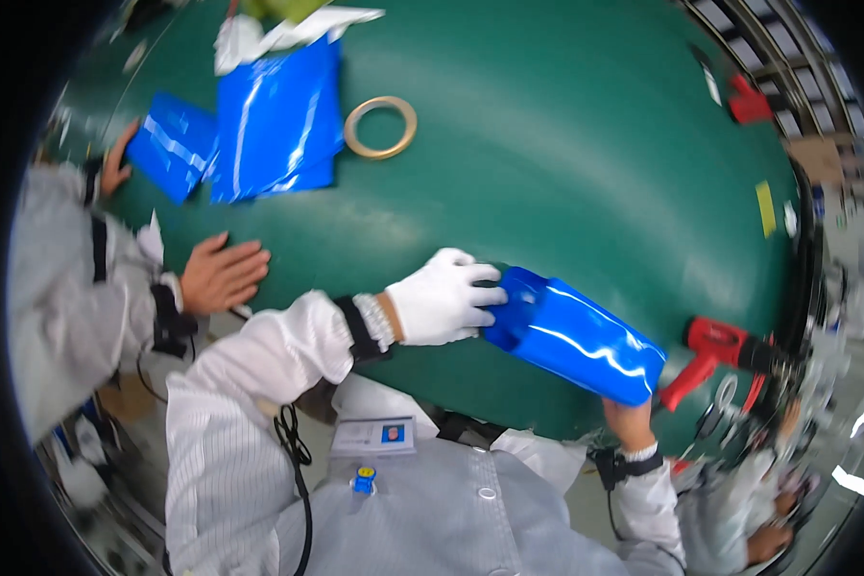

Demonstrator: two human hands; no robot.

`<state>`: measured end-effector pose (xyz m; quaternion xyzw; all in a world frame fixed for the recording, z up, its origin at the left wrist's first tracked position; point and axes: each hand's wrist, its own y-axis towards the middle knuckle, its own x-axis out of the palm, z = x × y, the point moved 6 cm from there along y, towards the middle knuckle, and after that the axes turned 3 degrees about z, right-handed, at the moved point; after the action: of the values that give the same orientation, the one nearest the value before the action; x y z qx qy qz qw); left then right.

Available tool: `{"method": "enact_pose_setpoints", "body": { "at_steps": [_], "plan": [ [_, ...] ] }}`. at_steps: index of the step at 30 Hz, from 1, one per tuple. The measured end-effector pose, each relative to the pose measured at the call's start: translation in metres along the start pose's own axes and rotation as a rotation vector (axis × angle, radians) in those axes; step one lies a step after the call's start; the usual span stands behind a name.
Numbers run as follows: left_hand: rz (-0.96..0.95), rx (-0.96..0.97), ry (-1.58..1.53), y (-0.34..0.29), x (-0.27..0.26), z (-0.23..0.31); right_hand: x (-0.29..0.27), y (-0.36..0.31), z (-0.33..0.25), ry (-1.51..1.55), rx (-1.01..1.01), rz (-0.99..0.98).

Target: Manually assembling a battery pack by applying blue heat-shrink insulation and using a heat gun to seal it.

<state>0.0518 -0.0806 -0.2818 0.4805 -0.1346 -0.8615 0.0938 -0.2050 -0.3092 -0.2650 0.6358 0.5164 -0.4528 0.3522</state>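
Room (859,211): cluttered, right edge.
Green table (566,144): mid-frame.
Blue sheets (276,125): upper left.
Blue sleeve (586,341): right of centre.
Left hand (442,300): gloved, at sleeve's mouth, grip unclear.
Red tool (712,344): lower right.
Right hand (630,422): grasping sleeve's lower-right end.
Tape roll (412,123): beside sheets.

Head view | I see white-gloved left grip (444,300) at the 10-o'clock end of a glossy blue piece (586,336), bare right grip (630,422) holding its 4-o'clock end | tape roll (379,154), 11 o'clock; red pistol-shaped tool (712,343), past 3 o'clock
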Motion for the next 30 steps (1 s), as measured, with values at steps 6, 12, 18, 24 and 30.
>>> {"method": "enact_pose_setpoints", "body": {
  "at_steps": [6, 12, 18, 24, 30],
  "plan": [
    [-0.049, 0.017, 0.022, -0.002, 0.007, -0.006, 0.005, 0.016, -0.015, -0.213, -0.146, -0.285],
    [-0.160, -0.006, 0.069, 0.009, 0.010, -0.002, 0.013, 0.013, -0.008, -0.267, -0.194, -0.303],
    [-0.028, 0.038, 0.218, 0.015, 0.017, 0.008, 0.017, 0.012, -0.008, -0.155, -0.139, -0.214],
    [-0.026, -0.008, 0.197, 0.024, -0.001, -0.002, 0.020, 0.019, -0.029, 0.045, -0.032, -0.186],
    [-0.230, -0.147, 0.397, 0.012, -0.039, -0.002, -0.055, -0.022, 0.001, 0.006, 0.082, 0.660]
  ]
}}
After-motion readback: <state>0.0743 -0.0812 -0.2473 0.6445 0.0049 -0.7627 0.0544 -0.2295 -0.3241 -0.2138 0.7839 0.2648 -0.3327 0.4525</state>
